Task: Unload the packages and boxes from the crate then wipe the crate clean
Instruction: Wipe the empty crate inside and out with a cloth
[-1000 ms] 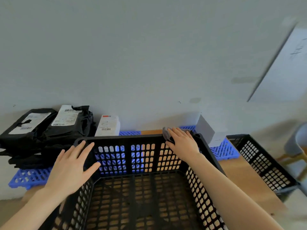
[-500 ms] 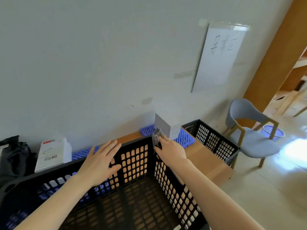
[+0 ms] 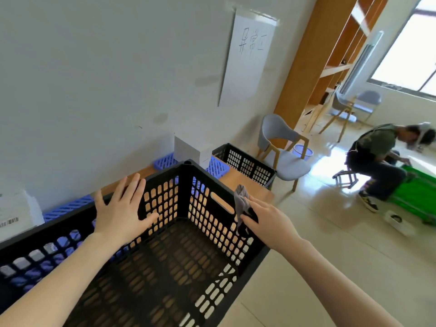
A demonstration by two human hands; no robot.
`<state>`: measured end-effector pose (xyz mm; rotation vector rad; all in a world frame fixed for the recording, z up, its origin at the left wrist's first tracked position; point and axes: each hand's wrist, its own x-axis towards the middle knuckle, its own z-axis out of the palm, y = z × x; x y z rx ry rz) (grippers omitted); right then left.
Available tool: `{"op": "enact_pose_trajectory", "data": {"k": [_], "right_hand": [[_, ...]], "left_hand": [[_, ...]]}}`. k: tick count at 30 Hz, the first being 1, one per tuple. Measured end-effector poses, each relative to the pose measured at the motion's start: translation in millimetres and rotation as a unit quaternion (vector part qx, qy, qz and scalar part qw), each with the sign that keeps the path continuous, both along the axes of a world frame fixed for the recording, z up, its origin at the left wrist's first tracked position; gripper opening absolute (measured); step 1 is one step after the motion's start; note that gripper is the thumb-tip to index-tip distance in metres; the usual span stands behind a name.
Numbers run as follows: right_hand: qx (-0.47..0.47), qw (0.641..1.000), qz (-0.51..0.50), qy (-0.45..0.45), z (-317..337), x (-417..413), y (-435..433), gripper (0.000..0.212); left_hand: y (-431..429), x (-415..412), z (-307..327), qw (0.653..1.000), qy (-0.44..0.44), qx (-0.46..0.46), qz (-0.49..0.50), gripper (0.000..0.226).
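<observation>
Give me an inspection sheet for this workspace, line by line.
Surface: wooden bench, bare patch beyond the crate.
Job's things: black crate empty; grey cloth on its right rim; white box on blue pallets; labelled parcel.
Clutter: second black crate.
Grippers: left hand flat on far wall; right hand holds the cloth.
Cables: nothing seen.
Surroundings: grey chair, wall sign, crouching person.

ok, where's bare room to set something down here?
Free: the floor of the black perforated plastic crate, empty; the wooden tabletop patch between that crate and the second black crate. Crowded: the wall side, blue plastic pallet carrying white boxes. The left hand presses the far wall; the right hand holds a grey cloth on the right rim.
</observation>
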<state>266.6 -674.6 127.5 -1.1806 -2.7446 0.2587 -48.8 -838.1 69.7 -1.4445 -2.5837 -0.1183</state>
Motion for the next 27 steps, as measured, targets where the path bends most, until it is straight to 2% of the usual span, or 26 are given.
{"op": "enact_pose_trajectory", "data": {"k": [6, 10, 13, 19, 27], "right_hand": [[0.043, 0.996, -0.079, -0.021, 2.9, 32.6, -26.9, 0.039], [0.108, 0.991, -0.061, -0.044, -6.7, 11.0, -36.6, 0.055], [0.093, 0.994, -0.036, -0.042, -9.8, -19.5, -30.1, 0.063], [0.049, 0.997, -0.056, -0.005, -8.3, -88.6, 6.2, 0.059], [0.077, 0.996, 0.007, -0.033, -15.3, -204.0, 40.4, 0.067]], "left_hand": [[-0.1, 0.6, -6.6, 1.000, 0.019, 0.013, -0.003, 0.099], [-0.8, 0.5, -7.7, 0.999, 0.024, 0.030, -0.006, 0.098], [-0.5, -1.3, -10.2, 0.999, 0.032, 0.031, -0.005, 0.098], [-0.5, 2.8, -14.8, 0.998, 0.044, 0.041, -0.012, 0.098], [1.8, -0.5, -15.0, 0.998, 0.032, 0.059, -0.016, 0.098]]}}
